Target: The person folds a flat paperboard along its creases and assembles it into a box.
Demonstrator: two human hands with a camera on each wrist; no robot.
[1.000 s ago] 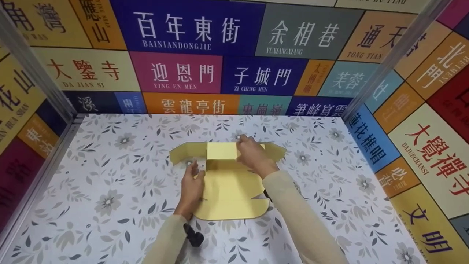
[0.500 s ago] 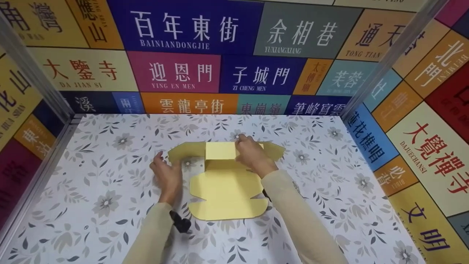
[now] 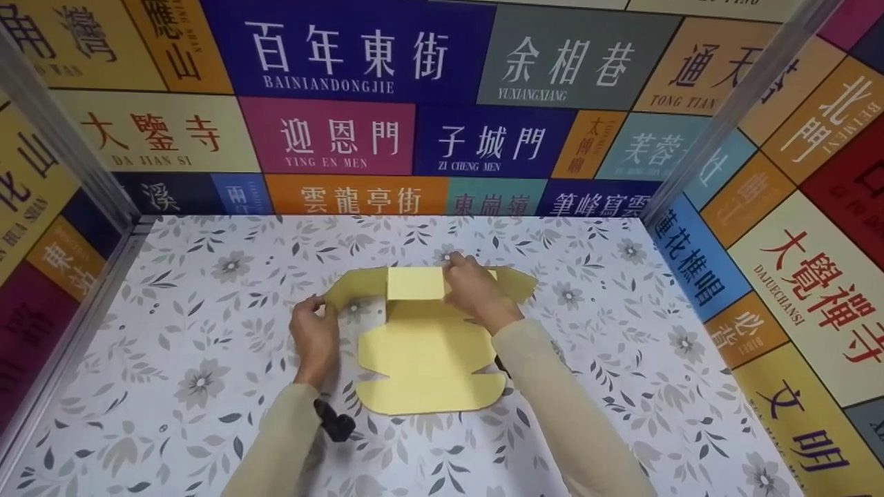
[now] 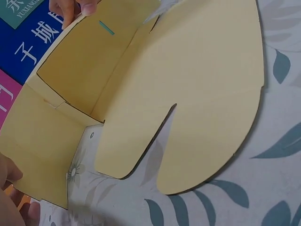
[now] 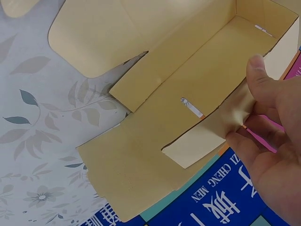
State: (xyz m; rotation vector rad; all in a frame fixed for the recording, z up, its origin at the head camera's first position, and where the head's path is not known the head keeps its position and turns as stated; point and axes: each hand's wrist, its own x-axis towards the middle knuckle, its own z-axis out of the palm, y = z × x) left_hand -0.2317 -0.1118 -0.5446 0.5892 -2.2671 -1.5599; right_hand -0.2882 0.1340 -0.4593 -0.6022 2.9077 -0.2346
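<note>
Head view: both hands pinch a partly folded yellow carton

The carton [image 3: 428,352] is near the middle of a white table [image 3: 228,359] patterned with grey flowers and leaves. Its near part lies flat, rounded at the front corners and notched at both sides, while its far wall stands up with a folded strip [image 3: 414,284] along the top.

The left hand [image 3: 315,339] pinches the outer end of the left flap [image 3: 360,283], thumb on one face and fingers on the other. The right hand [image 3: 478,290] pinches the folded strip, its thumb over the inner side and its fingers on the outside. Past it, the right flap [image 3: 516,281] sticks out sideways. A narrow slot [image 5: 192,108] shows inside the carton from the right wrist.

Pale sleeves [image 3: 273,438] cover both forearms, and a black object [image 3: 335,420] sits at the left wrist. Coloured panels [image 3: 331,134] with Chinese lettering stand behind the table.
</note>
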